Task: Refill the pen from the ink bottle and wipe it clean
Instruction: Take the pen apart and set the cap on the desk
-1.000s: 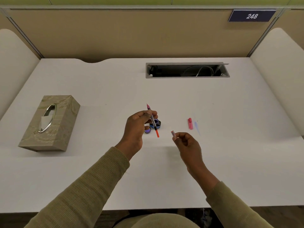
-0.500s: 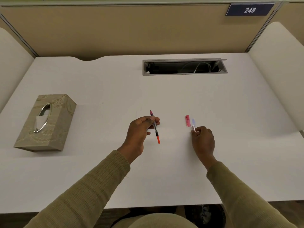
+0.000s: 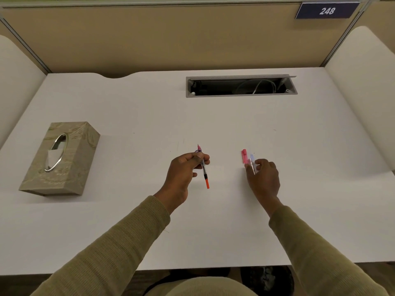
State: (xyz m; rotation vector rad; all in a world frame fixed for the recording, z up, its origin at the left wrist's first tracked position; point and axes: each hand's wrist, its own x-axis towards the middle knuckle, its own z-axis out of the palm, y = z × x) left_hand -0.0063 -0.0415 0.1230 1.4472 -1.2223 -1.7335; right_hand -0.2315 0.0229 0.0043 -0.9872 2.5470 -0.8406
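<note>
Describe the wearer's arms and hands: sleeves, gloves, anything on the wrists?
Both arms wear long olive-green knit sleeves with fine horizontal ribbing, ending at the wrists. The left hand and right hand are bare: no gloves, and no rings, watch or markings visible.

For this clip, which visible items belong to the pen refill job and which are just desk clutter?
Job: pen in left hand; pink pen part and clear part at right hand; tissue box, likely for wiping.
Not job: cable slot; sign 248.

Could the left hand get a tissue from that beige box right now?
Probably not freely: the left hand is pinching the pen. The beige tissue box sits unobstructed on the white desk.
</note>
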